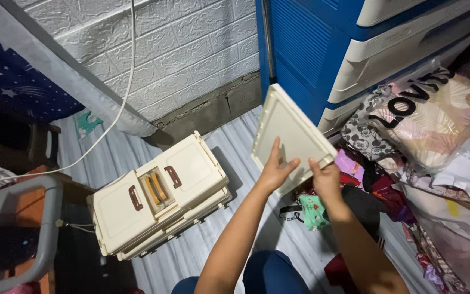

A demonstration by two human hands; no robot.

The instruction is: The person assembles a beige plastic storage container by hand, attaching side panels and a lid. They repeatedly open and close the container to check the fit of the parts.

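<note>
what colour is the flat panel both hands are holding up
Cream, plain, no pattern: the panel, best seen in the head view.

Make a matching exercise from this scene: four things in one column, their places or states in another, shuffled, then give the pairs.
Things:
1. cream panel
2. folded cream crate
3. white cable
4. blue drawer unit

Places or states:
A. hanging down the white brick wall
B. standing at upper right, cream drawers shut
C. held up in both hands, left hand and right hand
D. lying flat on the grey floor

Pairs: 1-C, 2-D, 3-A, 4-B
</note>
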